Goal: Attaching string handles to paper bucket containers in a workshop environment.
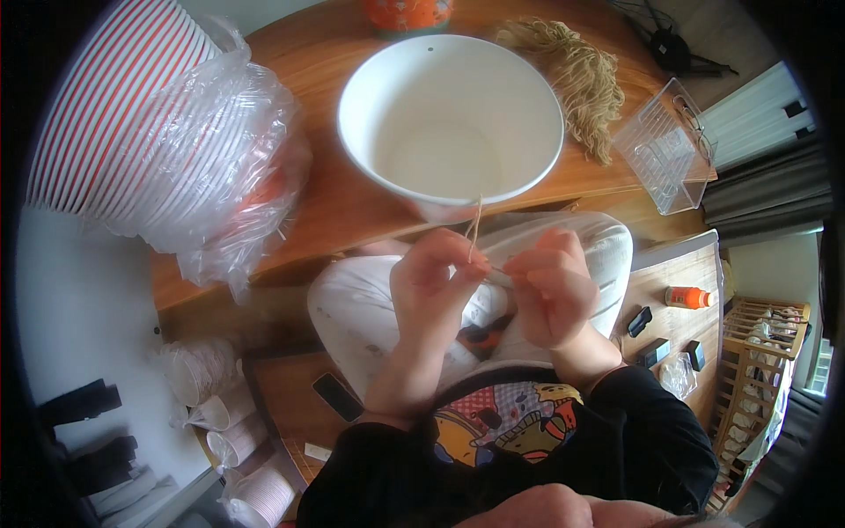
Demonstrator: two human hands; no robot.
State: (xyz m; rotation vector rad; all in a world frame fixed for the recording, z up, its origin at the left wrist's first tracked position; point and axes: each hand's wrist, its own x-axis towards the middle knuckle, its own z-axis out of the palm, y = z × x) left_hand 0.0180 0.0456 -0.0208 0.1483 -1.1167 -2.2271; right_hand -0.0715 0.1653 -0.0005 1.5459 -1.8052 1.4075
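A large white paper bucket [387,97] stands at the near edge of the wooden table, its open mouth toward me. A small hole shows in its far wall, close to the rim. A thin tan string [476,224] runs from the bucket's near rim down to my hands. My left hand [436,277] pinches the string between thumb and forefinger, just below the rim. Close on its right, my right hand [554,286] is closed, fingers curled, with a short stretch of string between the two hands. Its exact hold on the end is partly hidden by the fingers.
A bundle of tan strings [581,84] lies right of the bucket. Nested striped buckets [106,114] in a clear plastic bag [233,150] fill the left. Also around are a clear acrylic box [666,154], an orange patterned container [407,12], a phone [337,398] and an orange bottle [688,297].
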